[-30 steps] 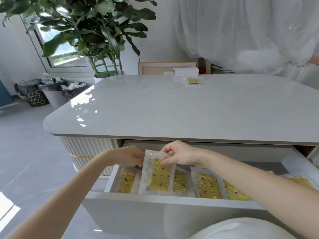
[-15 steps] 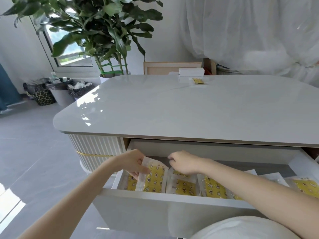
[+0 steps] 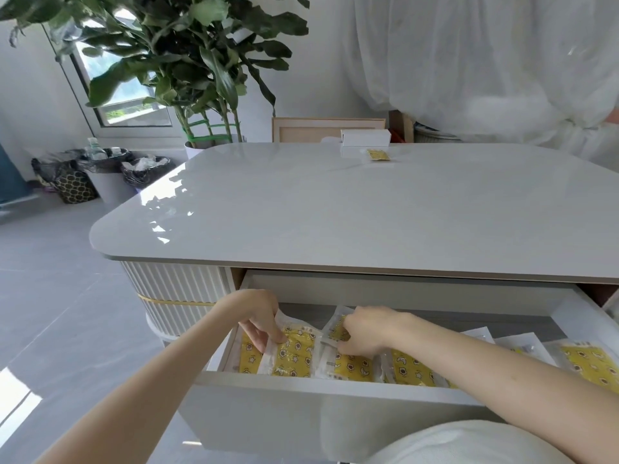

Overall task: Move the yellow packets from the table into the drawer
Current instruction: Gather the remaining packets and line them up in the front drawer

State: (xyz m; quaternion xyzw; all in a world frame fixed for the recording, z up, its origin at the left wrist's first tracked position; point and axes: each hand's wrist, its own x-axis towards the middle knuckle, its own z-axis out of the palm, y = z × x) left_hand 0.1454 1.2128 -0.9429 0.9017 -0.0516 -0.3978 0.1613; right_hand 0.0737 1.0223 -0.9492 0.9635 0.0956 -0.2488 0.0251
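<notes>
The white drawer under the table top stands pulled out, with several yellow packets in clear wrap lying in a row inside. My left hand pinches the top edge of one yellow packet near the drawer's left end. My right hand presses down on the neighbouring packet. More packets lie further right, partly under my right forearm. One small yellow packet lies on the far side of the table.
A white box sits at the table's far edge beside the small packet. A potted plant stands behind the left corner. Bins line the floor at left. White curtain hangs at back right.
The packet I held upright over the drawer has been lowered flat into the row. Both hands have sunk deeper into the drawer, and the view has shifted left.
</notes>
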